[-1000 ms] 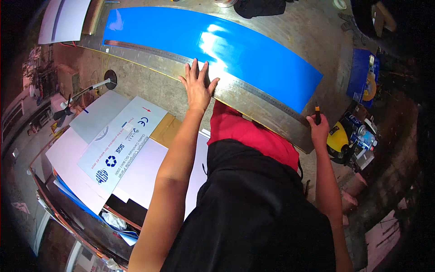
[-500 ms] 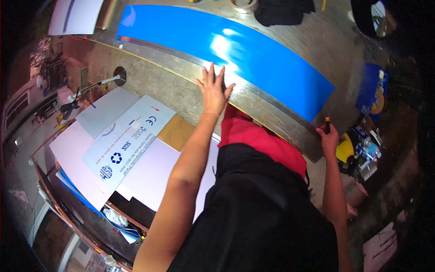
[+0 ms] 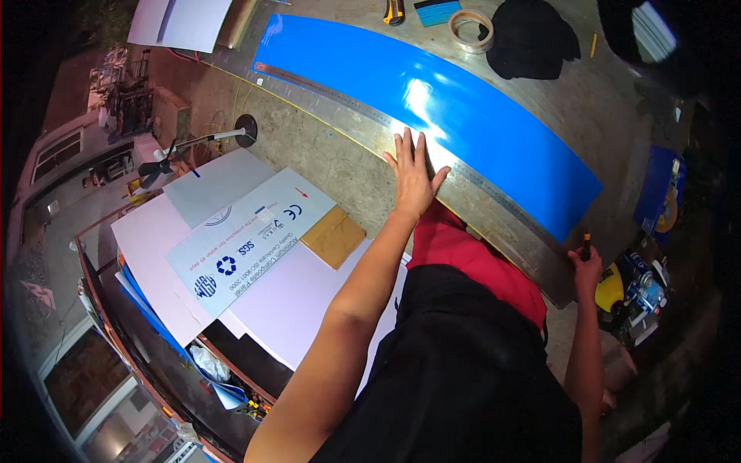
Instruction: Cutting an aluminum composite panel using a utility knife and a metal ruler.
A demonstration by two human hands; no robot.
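Note:
A long glossy blue sheet (image 3: 494,127) lies across the metal-topped table. Along its near edge runs a long steel ruler (image 3: 324,89). My left hand (image 3: 414,181) rests flat at the middle of that edge, fingers spread over the ruler and the sheet's margin. Beyond the sheet's right end, by the table's near right corner, my right hand (image 3: 588,274) is closed around a small dark tool with an orange end (image 3: 587,245). The tool points up, apart from the sheet; the fist hides its lower part.
Behind the sheet lie a yellow-black utility knife (image 3: 394,11), a tape roll (image 3: 470,32) and a black cloth (image 3: 532,38). Printed panels (image 3: 239,239) and a brown cardboard piece (image 3: 333,238) are stacked at left. A standing fan (image 3: 166,158) is farther left; bottles (image 3: 647,293) crowd the right.
The whole view has shifted, so everything sits lower and farther right. My left hand remains on the ruler. My right hand still holds the tool near the sheet's right end.

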